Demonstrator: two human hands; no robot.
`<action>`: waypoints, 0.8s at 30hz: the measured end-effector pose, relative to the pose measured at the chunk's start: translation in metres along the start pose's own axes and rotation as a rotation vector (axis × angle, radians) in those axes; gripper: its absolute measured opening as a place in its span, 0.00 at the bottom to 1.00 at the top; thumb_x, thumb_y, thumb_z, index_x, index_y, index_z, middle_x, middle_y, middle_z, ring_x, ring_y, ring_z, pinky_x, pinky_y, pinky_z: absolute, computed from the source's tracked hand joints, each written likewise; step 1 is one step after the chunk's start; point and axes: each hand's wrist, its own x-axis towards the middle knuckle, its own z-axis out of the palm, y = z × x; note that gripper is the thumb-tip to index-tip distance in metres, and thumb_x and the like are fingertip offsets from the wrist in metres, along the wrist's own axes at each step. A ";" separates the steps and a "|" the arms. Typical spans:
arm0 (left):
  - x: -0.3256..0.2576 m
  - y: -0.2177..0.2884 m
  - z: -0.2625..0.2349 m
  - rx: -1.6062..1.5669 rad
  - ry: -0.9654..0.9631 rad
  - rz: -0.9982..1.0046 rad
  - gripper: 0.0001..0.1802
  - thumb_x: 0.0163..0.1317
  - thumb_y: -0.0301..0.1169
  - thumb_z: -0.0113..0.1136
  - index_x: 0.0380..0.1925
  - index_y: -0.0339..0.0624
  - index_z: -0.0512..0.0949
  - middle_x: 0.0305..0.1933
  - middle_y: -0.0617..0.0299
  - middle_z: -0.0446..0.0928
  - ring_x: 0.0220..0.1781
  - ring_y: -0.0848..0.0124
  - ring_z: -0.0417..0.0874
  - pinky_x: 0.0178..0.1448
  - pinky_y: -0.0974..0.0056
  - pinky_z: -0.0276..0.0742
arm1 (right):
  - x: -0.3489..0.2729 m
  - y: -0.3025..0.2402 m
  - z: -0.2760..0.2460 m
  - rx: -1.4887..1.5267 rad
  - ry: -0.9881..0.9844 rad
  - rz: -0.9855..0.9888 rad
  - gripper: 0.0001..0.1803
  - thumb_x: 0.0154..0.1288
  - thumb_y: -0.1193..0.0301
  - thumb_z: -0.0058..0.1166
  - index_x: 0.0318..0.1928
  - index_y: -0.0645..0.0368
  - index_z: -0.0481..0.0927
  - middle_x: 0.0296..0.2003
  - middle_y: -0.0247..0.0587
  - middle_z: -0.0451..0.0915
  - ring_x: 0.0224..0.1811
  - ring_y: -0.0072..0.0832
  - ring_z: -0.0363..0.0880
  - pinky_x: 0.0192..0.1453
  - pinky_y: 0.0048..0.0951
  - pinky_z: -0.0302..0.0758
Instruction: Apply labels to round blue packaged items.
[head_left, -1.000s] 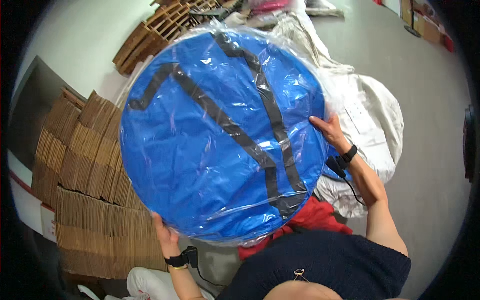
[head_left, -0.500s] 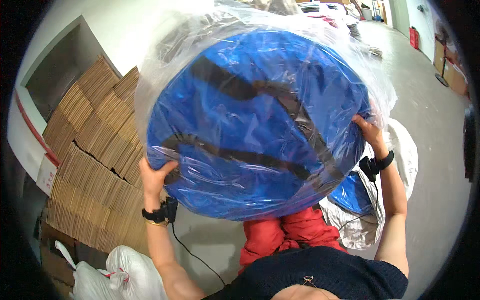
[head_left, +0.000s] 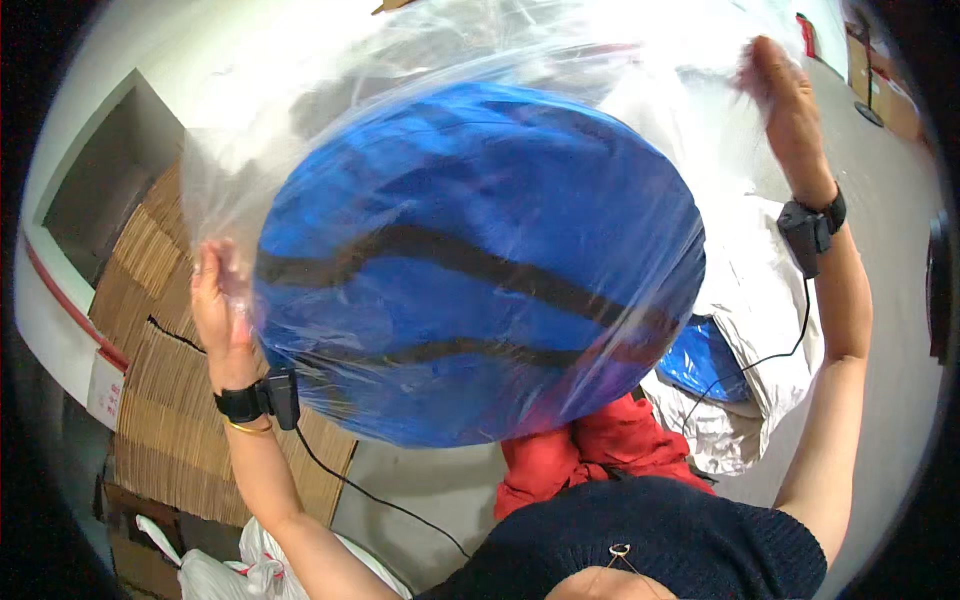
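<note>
A large round flat blue bundle (head_left: 480, 300) with black straps lies inside a clear plastic bag (head_left: 240, 170) in front of me, above my lap. My left hand (head_left: 222, 305) is at its left side, fingers stretched upward and flat against the plastic; the palm side is partly covered by the film. Raised at the upper right is my right hand (head_left: 793, 115), apart from the bundle and beside the loose plastic. Its fingers look extended, though the fingertips are blurred. Both wrists wear black straps with cabled devices.
Stacked flattened cardboard (head_left: 220, 430) stands on the left below a wall recess. White sacks (head_left: 215, 570) sit at the lower left. To the right, an open white sack (head_left: 755, 260) holds another blue plastic-wrapped item (head_left: 705, 360). Cardboard boxes (head_left: 893, 105) stand at the far right.
My right hand has let go of the bundle's right edge and moved up and outward. My left hand has opened and shifted left and up. The bundle has moved slightly left, its straps lying differently.
</note>
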 end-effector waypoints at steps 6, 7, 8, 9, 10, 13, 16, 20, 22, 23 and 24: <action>-0.008 0.019 0.022 0.235 0.017 0.045 0.20 0.65 0.37 0.47 0.52 0.36 0.66 0.51 0.58 0.70 0.52 0.70 0.69 0.56 0.65 0.66 | -0.070 0.018 0.013 0.019 -0.694 0.268 0.44 0.47 0.56 0.64 0.61 0.64 0.59 0.59 0.46 0.62 0.62 0.32 0.59 0.64 0.34 0.57; 0.001 0.026 0.012 0.251 0.042 0.020 0.20 0.65 0.37 0.47 0.52 0.36 0.66 0.51 0.58 0.70 0.52 0.70 0.69 0.56 0.65 0.66 | -0.084 0.014 0.022 -0.425 -0.750 0.131 0.45 0.42 0.57 0.67 0.59 0.64 0.62 0.61 0.46 0.59 0.62 0.33 0.59 0.65 0.34 0.55; 0.015 0.037 -0.004 -0.064 -0.391 -0.125 0.20 0.66 0.37 0.45 0.53 0.35 0.66 0.52 0.57 0.69 0.54 0.68 0.68 0.59 0.63 0.63 | -0.101 0.005 0.055 -0.522 -0.579 0.155 0.39 0.46 0.61 0.65 0.57 0.65 0.65 0.57 0.45 0.65 0.57 0.32 0.65 0.62 0.32 0.60; 0.017 0.045 0.000 -0.412 -0.820 -0.261 0.20 0.67 0.37 0.43 0.54 0.35 0.65 0.54 0.55 0.68 0.56 0.67 0.67 0.62 0.62 0.61 | -0.100 0.002 0.063 -0.484 -0.538 0.367 0.37 0.47 0.61 0.64 0.56 0.65 0.67 0.53 0.43 0.69 0.53 0.31 0.67 0.59 0.30 0.62; 0.006 0.050 0.002 -0.416 -0.797 -0.281 0.20 0.67 0.37 0.43 0.54 0.35 0.65 0.54 0.55 0.68 0.56 0.67 0.67 0.62 0.62 0.61 | -0.099 0.004 0.068 -0.447 -0.493 0.578 0.35 0.48 0.61 0.64 0.55 0.65 0.68 0.49 0.42 0.73 0.50 0.30 0.70 0.57 0.29 0.65; -0.038 0.039 0.028 0.098 0.104 -0.020 0.28 0.67 0.45 0.36 0.60 0.36 0.57 0.60 0.54 0.62 0.63 0.62 0.61 0.67 0.60 0.52 | -0.099 0.043 0.055 -0.576 -0.474 0.351 0.29 0.53 0.62 0.61 0.52 0.64 0.71 0.43 0.39 0.76 0.44 0.26 0.74 0.52 0.24 0.68; -0.103 -0.015 -0.089 0.222 0.033 -0.361 0.32 0.67 0.49 0.35 0.63 0.39 0.51 0.65 0.60 0.55 0.66 0.64 0.56 0.69 0.59 0.49 | -0.098 0.041 0.078 -0.587 -0.513 -0.015 0.19 0.60 0.67 0.53 0.52 0.56 0.74 0.43 0.36 0.77 0.42 0.26 0.75 0.50 0.24 0.70; -0.240 -0.081 -0.178 -0.185 -0.174 -1.257 0.51 0.50 0.62 0.50 0.64 0.41 0.47 0.66 0.48 0.52 0.68 0.51 0.50 0.67 0.40 0.46 | -0.064 0.085 0.107 -0.743 -0.763 -0.210 0.21 0.61 0.60 0.48 0.52 0.56 0.74 0.45 0.36 0.77 0.45 0.29 0.75 0.52 0.25 0.69; -0.291 -0.088 -0.150 -0.670 0.365 -1.481 0.55 0.47 0.63 0.52 0.65 0.43 0.40 0.68 0.43 0.41 0.65 0.36 0.47 0.63 0.34 0.50 | -0.071 0.095 0.119 -0.831 -0.851 -0.356 0.15 0.63 0.69 0.47 0.51 0.52 0.75 0.42 0.33 0.78 0.42 0.28 0.76 0.49 0.23 0.71; -0.295 -0.094 -0.117 -0.848 0.659 -1.544 0.55 0.48 0.62 0.53 0.65 0.43 0.38 0.69 0.44 0.38 0.64 0.34 0.47 0.63 0.35 0.52 | -0.053 0.107 0.110 -0.813 -0.823 -0.274 0.16 0.63 0.68 0.46 0.51 0.52 0.75 0.42 0.33 0.78 0.42 0.28 0.76 0.49 0.23 0.71; -0.299 -0.106 -0.114 -0.833 0.631 -1.561 0.55 0.48 0.62 0.53 0.65 0.43 0.38 0.69 0.44 0.38 0.64 0.34 0.47 0.63 0.35 0.52 | -0.031 0.115 0.114 -0.786 -0.785 -0.199 0.16 0.63 0.67 0.45 0.51 0.53 0.75 0.42 0.34 0.78 0.42 0.28 0.76 0.49 0.23 0.71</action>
